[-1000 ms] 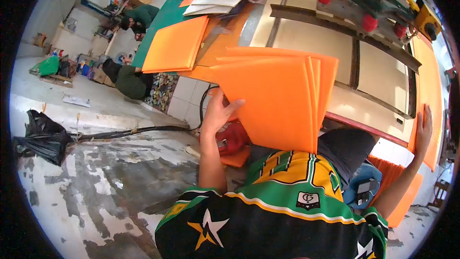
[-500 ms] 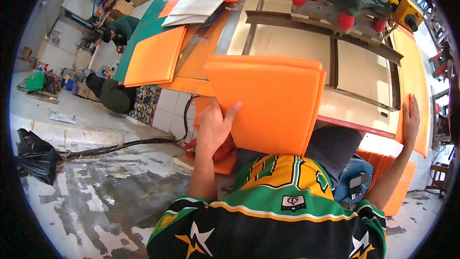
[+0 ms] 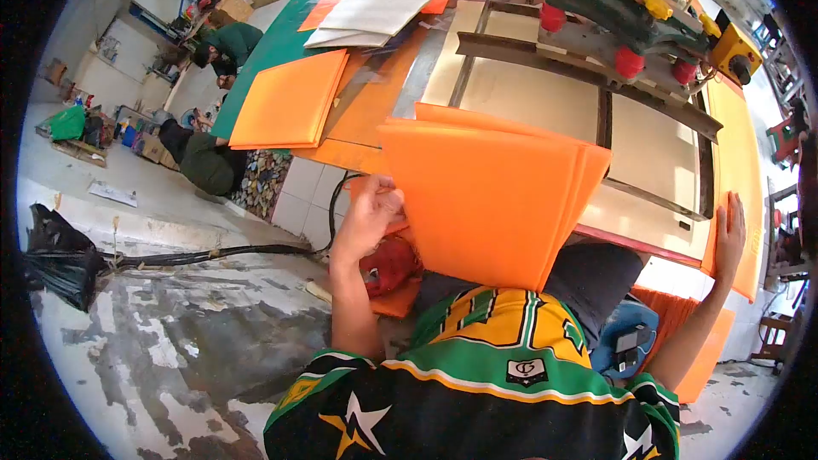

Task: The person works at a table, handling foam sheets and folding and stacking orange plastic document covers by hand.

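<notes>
The left hand has curled its fingers narrow beside the orange sheets standing over the lap, its grip unclear, and they now fan looser, while the right hand, fingers straight, touches the orange layer.

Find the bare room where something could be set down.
Bare: the cream panels between the dark metal bars, and the patchy floor between the black cable and left sleeve. Crowded: the green tabletop, strewn with orange sheets and white sheets.
</notes>
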`<state>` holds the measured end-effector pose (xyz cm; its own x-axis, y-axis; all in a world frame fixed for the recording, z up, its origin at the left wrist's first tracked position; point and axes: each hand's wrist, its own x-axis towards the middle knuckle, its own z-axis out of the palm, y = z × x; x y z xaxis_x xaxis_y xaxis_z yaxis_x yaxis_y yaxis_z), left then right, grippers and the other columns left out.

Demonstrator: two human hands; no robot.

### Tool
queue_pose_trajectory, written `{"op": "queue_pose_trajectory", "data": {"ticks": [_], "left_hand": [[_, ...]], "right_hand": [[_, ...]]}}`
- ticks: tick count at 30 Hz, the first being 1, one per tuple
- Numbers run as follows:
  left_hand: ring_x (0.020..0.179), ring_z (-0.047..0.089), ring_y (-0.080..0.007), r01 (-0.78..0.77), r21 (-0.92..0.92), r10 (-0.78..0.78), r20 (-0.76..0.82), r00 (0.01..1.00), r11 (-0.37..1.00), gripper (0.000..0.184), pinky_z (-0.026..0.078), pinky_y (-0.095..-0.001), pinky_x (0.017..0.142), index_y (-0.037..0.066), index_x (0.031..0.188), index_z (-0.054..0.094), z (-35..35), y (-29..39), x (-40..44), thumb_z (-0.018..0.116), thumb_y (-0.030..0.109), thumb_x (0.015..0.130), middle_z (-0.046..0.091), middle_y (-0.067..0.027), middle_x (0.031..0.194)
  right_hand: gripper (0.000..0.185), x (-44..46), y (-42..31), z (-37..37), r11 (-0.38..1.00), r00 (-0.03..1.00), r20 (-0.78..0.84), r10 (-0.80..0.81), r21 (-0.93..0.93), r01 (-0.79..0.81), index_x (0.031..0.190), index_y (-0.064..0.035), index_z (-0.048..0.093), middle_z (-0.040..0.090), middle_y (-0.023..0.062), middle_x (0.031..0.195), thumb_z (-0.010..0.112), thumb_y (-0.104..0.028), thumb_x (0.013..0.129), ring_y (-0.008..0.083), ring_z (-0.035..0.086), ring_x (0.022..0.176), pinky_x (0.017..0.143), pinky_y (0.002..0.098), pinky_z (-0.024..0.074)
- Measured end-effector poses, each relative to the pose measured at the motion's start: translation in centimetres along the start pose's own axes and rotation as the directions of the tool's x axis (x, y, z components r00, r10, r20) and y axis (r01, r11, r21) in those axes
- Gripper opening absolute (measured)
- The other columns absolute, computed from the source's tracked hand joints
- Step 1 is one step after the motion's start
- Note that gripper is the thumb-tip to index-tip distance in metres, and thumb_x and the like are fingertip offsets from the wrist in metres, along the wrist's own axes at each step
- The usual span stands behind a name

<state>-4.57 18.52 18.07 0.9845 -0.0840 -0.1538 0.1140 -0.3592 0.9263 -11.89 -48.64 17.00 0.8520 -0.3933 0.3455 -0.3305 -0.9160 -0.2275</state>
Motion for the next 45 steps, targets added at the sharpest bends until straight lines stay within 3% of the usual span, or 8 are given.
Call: {"op": "queue_pose_trajectory", "data": {"ticks": [1,3,12,16,21,24,34,45], "left_hand": [[0.097,0.067,-0.0200,-0.021,-0.262,0.034,0.042,0.999,0.965,0.046,0.056,-0.0355,0.081,-0.001,0.122,0.049,-0.6,-0.6,-0.1,0.060,0.037,0.098,0.064,-0.0164,0.116],[0.101,0.065,-0.0183,0.054,-0.259,-0.034,0.081,0.996,0.964,0.043,0.055,-0.0345,0.086,0.001,0.127,0.048,-1.0,-0.3,-0.5,0.057,0.033,0.100,0.060,-0.0113,0.120],[0.109,0.062,-0.0194,-0.027,-0.053,0.032,0.112,0.993,0.998,0.058,0.050,-0.0350,0.094,0.003,0.136,0.047,-0.3,-1.9,0.0,0.073,0.025,0.089,0.063,-0.0085,0.118],[0.108,0.062,-0.0208,-0.010,0.282,-0.088,0.335,0.938,0.959,0.065,0.049,-0.0363,0.095,0.003,0.132,0.052,-0.1,-6.3,0.9,0.081,0.024,0.079,0.063,-0.0058,0.121],[0.115,0.056,-0.0204,0.142,-0.494,-0.025,0.235,0.972,0.858,0.074,0.044,-0.0353,0.100,0.005,0.131,0.055,5.3,-12.1,0.1,0.086,0.019,0.066,0.062,-0.0037,0.120],[0.118,0.055,-0.0207,0.100,-0.662,0.065,0.221,0.973,0.743,0.075,0.043,-0.0361,0.100,0.006,0.132,0.054,6.3,-12.7,0.5,0.084,0.013,0.063,0.060,-0.0043,0.123],[0.116,0.056,-0.0215,-0.044,-0.732,0.117,0.049,0.992,0.680,0.070,0.043,-0.0373,0.099,0.004,0.130,0.054,8.3,-9.0,-0.1,0.084,0.013,0.067,0.060,-0.0048,0.123],[0.113,0.056,-0.0187,0.013,-0.649,0.109,0.147,0.983,0.761,0.064,0.045,-0.0359,0.097,0.004,0.128,0.055,10.0,-6.7,0.1,0.083,0.014,0.071,0.060,-0.0029,0.118]], "right_hand": [[0.046,0.0,0.2,0.1,1.000,1.000,0.004,-0.003,0.006,0.002,0.141,-0.0065,0.049,0.045,0.0140,0.148,0.047,-0.030,0.102,0.0287,0.037,0.141,0.116,0.0418,0.0277],[0.046,0.2,0.7,0.3,1.000,1.000,0.005,-0.021,0.009,0.021,0.141,-0.0068,0.049,0.045,0.0137,0.148,0.048,-0.031,0.102,0.0285,0.037,0.141,0.116,0.0417,0.0278],[0.049,0.1,0.7,0.2,1.000,1.000,0.004,-0.020,0.014,0.020,0.140,-0.0050,0.049,0.045,0.0145,0.149,0.048,-0.034,0.101,0.0293,0.037,0.140,0.116,0.0423,0.0267],[0.049,0.0,0.1,-0.3,1.000,1.000,0.009,-0.012,-0.004,0.012,0.139,-0.0035,0.050,0.046,0.0160,0.147,0.048,-0.035,0.101,0.0307,0.037,0.140,0.116,0.0424,0.0266],[0.049,0.0,0.2,-0.3,1.000,1.000,-0.010,-0.016,0.025,0.016,0.139,-0.0041,0.051,0.046,0.0165,0.147,0.050,-0.036,0.101,0.0316,0.038,0.140,0.116,0.0429,0.0267],[0.049,-0.1,0.3,-0.2,1.000,1.000,-0.001,-0.006,0.013,0.006,0.140,-0.0053,0.051,0.046,0.0162,0.147,0.050,-0.035,0.101,0.0313,0.038,0.140,0.116,0.0429,0.0268],[0.049,-0.1,-0.3,-0.4,1.000,1.000,0.014,0.015,-0.015,-0.015,0.141,-0.0081,0.049,0.044,0.0148,0.149,0.049,-0.036,0.101,0.0309,0.035,0.141,0.116,0.0431,0.0259],[0.048,-0.3,-0.7,-0.8,0.999,0.999,-0.028,-0.016,0.035,0.017,0.138,-0.0033,0.052,0.047,0.0184,0.146,0.053,-0.031,0.099,0.0330,0.040,0.138,0.114,0.0426,0.0295]]}}
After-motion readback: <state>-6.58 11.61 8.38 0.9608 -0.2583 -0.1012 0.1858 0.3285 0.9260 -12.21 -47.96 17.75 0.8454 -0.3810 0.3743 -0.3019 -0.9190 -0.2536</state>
